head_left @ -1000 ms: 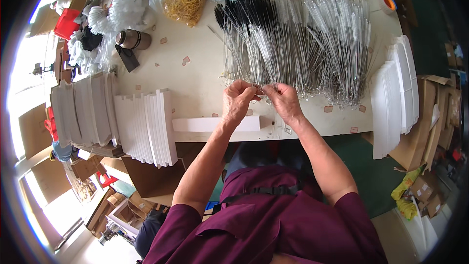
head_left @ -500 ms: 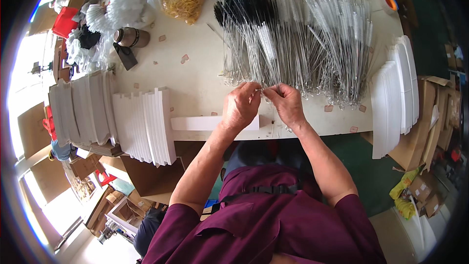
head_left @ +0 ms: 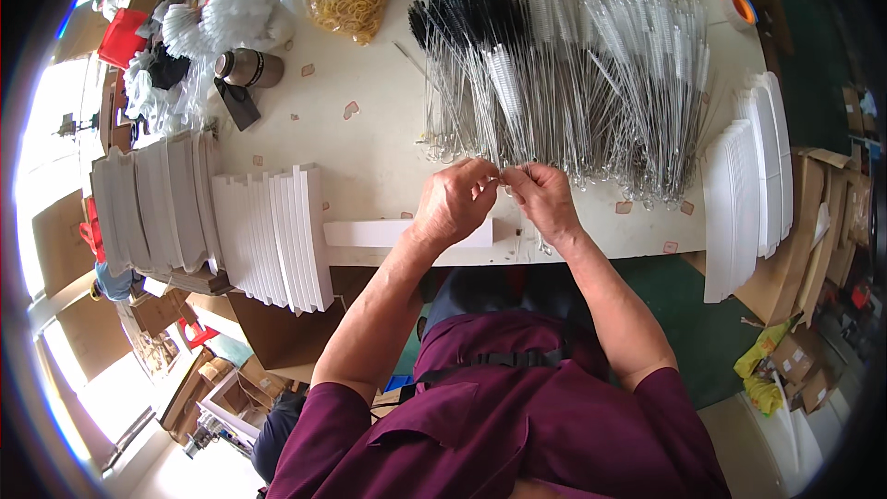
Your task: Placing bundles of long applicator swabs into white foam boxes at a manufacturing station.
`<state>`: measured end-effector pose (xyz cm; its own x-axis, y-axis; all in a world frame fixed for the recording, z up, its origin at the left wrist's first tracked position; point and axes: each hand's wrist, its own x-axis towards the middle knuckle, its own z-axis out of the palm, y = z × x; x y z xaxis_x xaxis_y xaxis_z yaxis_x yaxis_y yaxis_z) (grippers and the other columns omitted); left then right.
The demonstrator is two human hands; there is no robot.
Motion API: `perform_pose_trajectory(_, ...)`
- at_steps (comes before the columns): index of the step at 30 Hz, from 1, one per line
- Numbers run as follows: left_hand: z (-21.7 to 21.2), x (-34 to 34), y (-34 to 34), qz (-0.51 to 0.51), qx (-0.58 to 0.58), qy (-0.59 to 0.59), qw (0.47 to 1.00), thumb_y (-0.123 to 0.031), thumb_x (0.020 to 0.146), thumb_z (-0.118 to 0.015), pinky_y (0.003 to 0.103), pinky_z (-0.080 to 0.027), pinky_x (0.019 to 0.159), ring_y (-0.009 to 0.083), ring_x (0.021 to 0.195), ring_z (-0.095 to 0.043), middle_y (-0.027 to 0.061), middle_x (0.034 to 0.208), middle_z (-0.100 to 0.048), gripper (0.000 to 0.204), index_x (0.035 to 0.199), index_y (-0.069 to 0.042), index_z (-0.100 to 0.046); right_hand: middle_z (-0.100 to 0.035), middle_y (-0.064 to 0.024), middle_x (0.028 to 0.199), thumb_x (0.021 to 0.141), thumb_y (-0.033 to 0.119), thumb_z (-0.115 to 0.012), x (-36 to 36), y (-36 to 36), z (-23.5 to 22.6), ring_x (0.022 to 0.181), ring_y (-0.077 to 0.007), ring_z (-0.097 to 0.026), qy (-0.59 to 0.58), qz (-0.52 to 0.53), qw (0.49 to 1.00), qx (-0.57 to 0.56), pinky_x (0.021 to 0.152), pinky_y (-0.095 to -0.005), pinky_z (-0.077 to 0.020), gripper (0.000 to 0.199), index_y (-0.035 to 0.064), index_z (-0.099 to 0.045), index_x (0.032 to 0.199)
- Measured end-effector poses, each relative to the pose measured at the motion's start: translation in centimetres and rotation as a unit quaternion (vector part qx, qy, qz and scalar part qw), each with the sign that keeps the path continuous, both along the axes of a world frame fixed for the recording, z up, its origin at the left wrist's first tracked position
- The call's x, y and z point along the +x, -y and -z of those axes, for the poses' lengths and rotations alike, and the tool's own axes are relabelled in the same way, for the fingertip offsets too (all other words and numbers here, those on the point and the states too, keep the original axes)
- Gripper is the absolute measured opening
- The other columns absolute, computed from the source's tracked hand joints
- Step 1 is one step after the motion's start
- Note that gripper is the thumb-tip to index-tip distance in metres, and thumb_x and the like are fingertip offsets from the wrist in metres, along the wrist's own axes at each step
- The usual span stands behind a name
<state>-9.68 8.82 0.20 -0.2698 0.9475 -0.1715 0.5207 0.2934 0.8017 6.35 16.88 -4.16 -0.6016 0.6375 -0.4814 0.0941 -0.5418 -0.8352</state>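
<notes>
Both left hand [head_left: 455, 199] and right hand [head_left: 549, 203] are pinched closed, on what I cannot tell, at the looped ends of silver-wire, black-and-white-bristled brushes [head_left: 504, 83] near the cream counter's [head_left: 362, 152] front edge; the left has rolled knuckles-up, suggesting handling there continues.

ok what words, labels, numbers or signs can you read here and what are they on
None can be read.
Bottle: any marks too small to read.
Cardboard boxes, lower right: pale patch, too small to read.
Yellow bag: too blurred to tell.
Brushes: no text shows.
</notes>
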Motion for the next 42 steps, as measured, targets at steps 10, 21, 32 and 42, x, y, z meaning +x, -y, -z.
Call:
perform_pose_trajectory(10, 0.3, -0.6, 0.5, 0.055, 0.029, 0.037, 0.997, -0.001, 0.087, -0.066, 0.031, -0.058, 0.072, 0.0190, 0.078, -0.072, 0.0105, 0.089, -0.071, 0.006, 0.093, 0.000, -0.065, -0.056, 0.0056, 0.064, 0.096, 0.027, -0.073, 0.0, 0.2, -0.8, 0.049, -0.0010, -0.042, -0.001, 0.012, 0.998, -0.060, 0.043, -0.0198, -0.0294, 0.024, 0.0072, -0.070, 0.084)
perform_pose_trajectory(21, 1.1, 0.2, 0.7, -0.235, -0.116, 0.556, 0.789, -0.008, 0.094, -0.065, 0.033, -0.061, 0.074, 0.0206, 0.076, -0.071, 0.0159, 0.088, -0.071, 0.012, 0.100, 0.002, -0.061, -0.064, 0.0005, 0.071, 0.098, 0.019, -0.068, -0.4, 0.8, -0.5, 0.063, -0.0056, -0.054, 0.025, 0.000, 0.995, 0.098, 0.059, -0.0229, -0.0446, 0.022, 0.0018, -0.069, 0.084)
perform_pose_trajectory(32, 1.4, 0.4, 0.9, -0.194, -0.105, 0.562, 0.797, -0.010, 0.096, -0.064, 0.033, -0.060, 0.075, 0.0198, 0.076, -0.071, 0.0152, 0.089, -0.071, 0.011, 0.098, 0.001, -0.063, -0.064, 0.0000, 0.071, 0.097, 0.019, -0.067, -0.4, 1.0, -1.4, 0.066, -0.0055, -0.057, 0.004, 0.026, 0.998, 0.062, 0.060, -0.0235, -0.0467, 0.024, 0.0003, -0.069, 0.083)
perform_pose_trajectory(42, 0.2, 0.4, 1.8, -0.142, -0.043, 0.390, 0.909, 0.001, 0.091, -0.066, 0.032, -0.060, 0.076, 0.0170, 0.080, -0.071, 0.0117, 0.088, -0.071, 0.007, 0.097, 0.003, -0.064, -0.061, -0.0004, 0.069, 0.104, 0.030, -0.058, -0.1, -0.1, -1.0, 0.060, -0.0046, -0.049, 0.053, 0.052, 0.997, 0.028, 0.056, -0.0230, -0.0387, 0.034, 0.0016, -0.069, 0.089)
